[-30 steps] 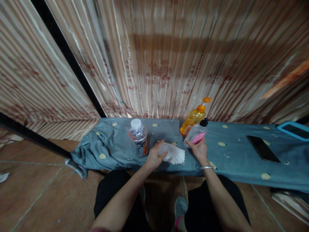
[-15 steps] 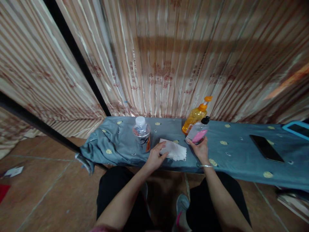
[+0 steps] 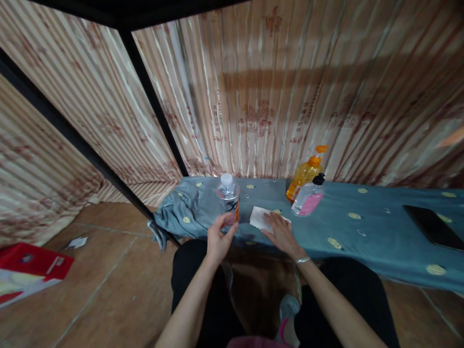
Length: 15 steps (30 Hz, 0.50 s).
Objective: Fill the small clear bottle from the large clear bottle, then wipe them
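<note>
A clear plastic bottle (image 3: 228,193) with a white cap and a dark and orange label stands upright on the cloth-covered bench. My left hand (image 3: 220,238) is at its lower front, fingers curved with a gap between them and the thumb; whether they touch the bottle I cannot tell. A folded white tissue (image 3: 258,217) lies flat beside the bottle. Over its right part rests my right hand (image 3: 282,235), fingers stretched out and palm down. To the right stand a clear pump bottle with a pink label (image 3: 309,199) and, behind it, a yellow pump bottle (image 3: 303,176).
A black phone (image 3: 433,224) lies on the right of the blue-grey bench cover (image 3: 348,241). Dark metal poles (image 3: 152,104) rise at the left, before a striped curtain (image 3: 250,87). On the floor is a red and white box (image 3: 32,268).
My right hand has let go of the pink-labelled pump bottle and moved left onto the tissue. My left hand has left the tissue for the clear bottle. The view has swung left.
</note>
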Each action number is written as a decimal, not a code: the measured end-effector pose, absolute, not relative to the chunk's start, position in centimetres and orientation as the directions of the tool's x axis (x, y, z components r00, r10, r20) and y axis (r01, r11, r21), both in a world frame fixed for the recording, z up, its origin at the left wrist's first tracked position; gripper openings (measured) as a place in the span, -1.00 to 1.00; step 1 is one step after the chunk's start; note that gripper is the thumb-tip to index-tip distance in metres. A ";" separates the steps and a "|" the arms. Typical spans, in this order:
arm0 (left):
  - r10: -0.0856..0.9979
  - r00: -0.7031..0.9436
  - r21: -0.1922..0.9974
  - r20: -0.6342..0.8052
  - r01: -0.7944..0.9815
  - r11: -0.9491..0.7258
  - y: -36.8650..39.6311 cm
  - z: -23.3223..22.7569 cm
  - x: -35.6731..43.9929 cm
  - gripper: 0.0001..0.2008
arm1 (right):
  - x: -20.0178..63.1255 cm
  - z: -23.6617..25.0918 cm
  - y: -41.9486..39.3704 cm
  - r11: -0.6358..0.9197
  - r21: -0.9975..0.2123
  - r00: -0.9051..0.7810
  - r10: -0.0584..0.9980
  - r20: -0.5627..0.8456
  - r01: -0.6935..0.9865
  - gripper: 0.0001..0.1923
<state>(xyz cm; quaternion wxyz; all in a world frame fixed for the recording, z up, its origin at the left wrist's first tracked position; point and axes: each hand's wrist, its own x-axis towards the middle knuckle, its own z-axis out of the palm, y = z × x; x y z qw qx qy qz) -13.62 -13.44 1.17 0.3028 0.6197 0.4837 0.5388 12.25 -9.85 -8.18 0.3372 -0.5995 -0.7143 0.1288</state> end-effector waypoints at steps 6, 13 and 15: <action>0.868 -0.282 0.879 0.410 0.377 -0.292 -8.7 1.2 -14.5 0.20 | 12.0 -7.2 -7.9 0.152 -0.722 0.040 0.969 0.242 0.675 -0.61; 0.922 -0.175 0.910 0.346 0.303 -0.283 -3.8 0.8 -12.4 0.11 | 8.7 -2.4 -5.2 0.178 -0.909 0.144 0.958 0.247 0.377 -0.57; 0.921 -0.155 0.907 0.357 0.293 -0.302 -3.6 0.7 -12.4 0.04 | 6.6 -0.1 -4.7 0.250 -0.921 0.135 0.944 0.300 0.298 -0.56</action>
